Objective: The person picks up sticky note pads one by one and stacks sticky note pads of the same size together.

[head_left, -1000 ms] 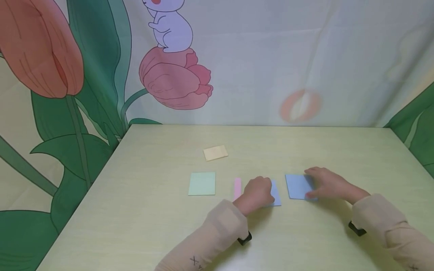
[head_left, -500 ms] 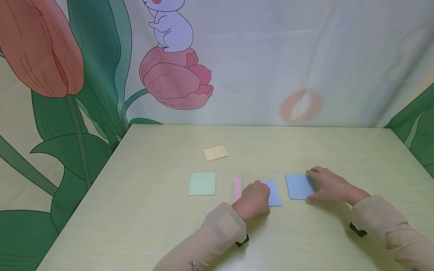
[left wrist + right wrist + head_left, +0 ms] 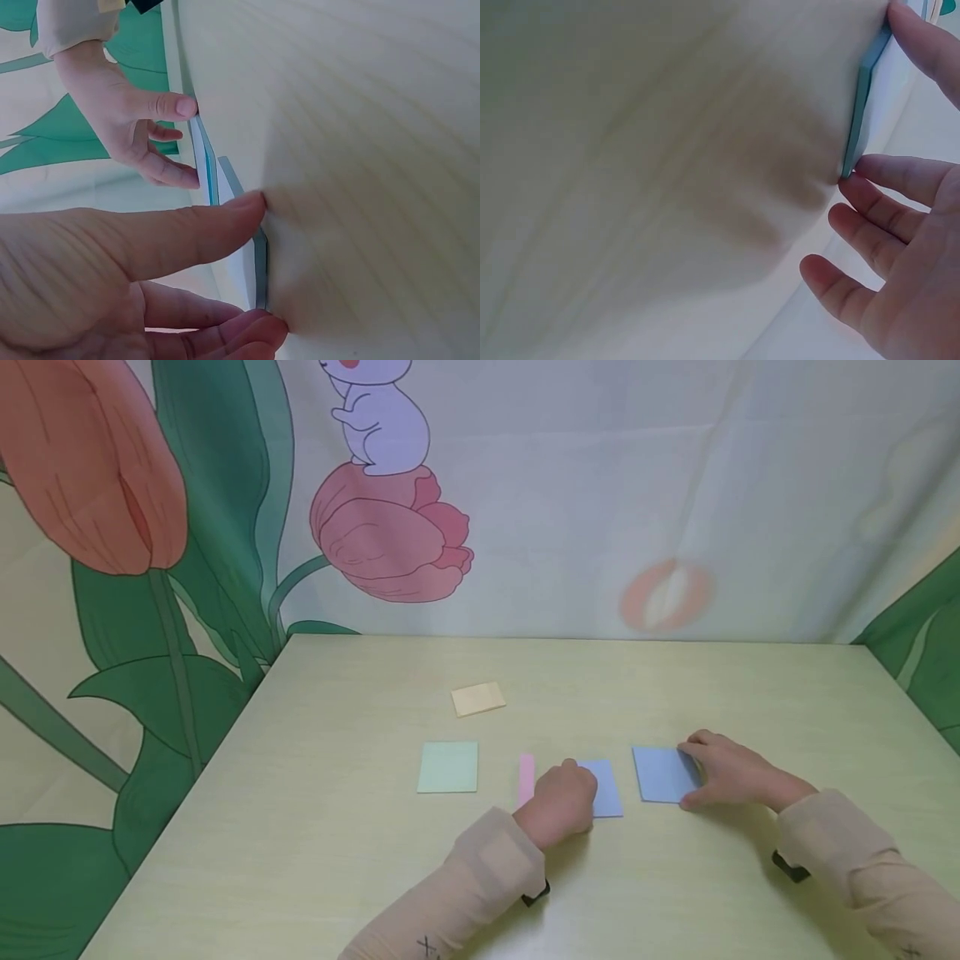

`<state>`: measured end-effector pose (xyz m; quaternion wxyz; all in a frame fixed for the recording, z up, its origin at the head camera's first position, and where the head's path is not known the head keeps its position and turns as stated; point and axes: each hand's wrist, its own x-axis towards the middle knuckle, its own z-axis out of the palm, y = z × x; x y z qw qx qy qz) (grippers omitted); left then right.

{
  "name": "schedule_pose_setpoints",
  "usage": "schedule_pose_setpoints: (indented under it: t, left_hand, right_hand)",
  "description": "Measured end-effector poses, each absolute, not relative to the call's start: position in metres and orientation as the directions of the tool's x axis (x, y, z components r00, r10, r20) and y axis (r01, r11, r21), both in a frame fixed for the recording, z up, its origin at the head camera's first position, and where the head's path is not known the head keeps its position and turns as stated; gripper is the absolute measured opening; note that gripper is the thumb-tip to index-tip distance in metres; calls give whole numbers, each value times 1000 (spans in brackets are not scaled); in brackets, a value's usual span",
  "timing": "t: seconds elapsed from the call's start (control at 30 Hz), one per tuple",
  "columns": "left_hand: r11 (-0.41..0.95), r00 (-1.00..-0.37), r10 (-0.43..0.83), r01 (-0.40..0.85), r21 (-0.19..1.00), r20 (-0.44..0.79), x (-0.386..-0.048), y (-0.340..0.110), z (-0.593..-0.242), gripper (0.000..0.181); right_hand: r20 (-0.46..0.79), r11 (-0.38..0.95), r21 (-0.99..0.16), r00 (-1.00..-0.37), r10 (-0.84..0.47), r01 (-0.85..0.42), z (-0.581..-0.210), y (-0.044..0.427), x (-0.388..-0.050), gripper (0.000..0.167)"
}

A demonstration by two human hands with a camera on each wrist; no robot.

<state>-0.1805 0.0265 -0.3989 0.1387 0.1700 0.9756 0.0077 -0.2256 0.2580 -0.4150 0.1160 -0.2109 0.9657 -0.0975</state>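
Two blue squares lie side by side with a gap between them. My left hand [image 3: 558, 802] covers the left part of the left blue square [image 3: 606, 789]; in the left wrist view its thumb and fingertips hold opposite ends of that square's edge [image 3: 260, 271]. Around the right part of the right blue square [image 3: 662, 774], my right hand [image 3: 731, 772] has its thumb at the near edge and fingers at the far one. The right wrist view has this hand [image 3: 922, 262] gripping the square's corners [image 3: 861, 112], its other fingers spread.
A pink strip [image 3: 527, 778] lies just left of my left hand. Further left is a pale green square [image 3: 447, 767], and behind it a small cream rectangle [image 3: 478, 699]. The pale table [image 3: 300, 827] ends at a printed curtain [image 3: 555, 527].
My left hand has shifted a little to the left, uncovering more of its blue square. My right hand has moved very slightly right. The squares lie almost where they were.
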Motion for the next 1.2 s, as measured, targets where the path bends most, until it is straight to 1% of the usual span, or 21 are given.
schedule_pose_setpoints:
  t: [0.2, 0.57, 0.73, 0.97, 1.2]
  left_hand:
    - [940, -902, 338, 335, 58, -267, -180, 26, -397, 6]
    - [947, -904, 317, 317, 47, -288, -182, 25, -397, 8]
    - [947, -907, 316, 317, 44, -279, -182, 24, -397, 8]
    - [955, -906, 288, 295, 24, -311, -183, 26, -399, 9]
    - [955, -908, 293, 293, 44, -301, -185, 24, -400, 10]
  right_hand:
    - [-206, 895, -218, -879, -431, -388, -415, 259, -228, 83]
    - [-235, 889, -137, -858, -457, -437, -412, 257, -233, 81]
    - [-224, 885, -139, -857, -465, -444, -411, 257, -234, 81]
    - [-205, 879, -151, -855, -476, -452, -411, 257, -233, 79]
    - [-163, 870, -139, -855, -492, -474, -412, 258, -231, 74]
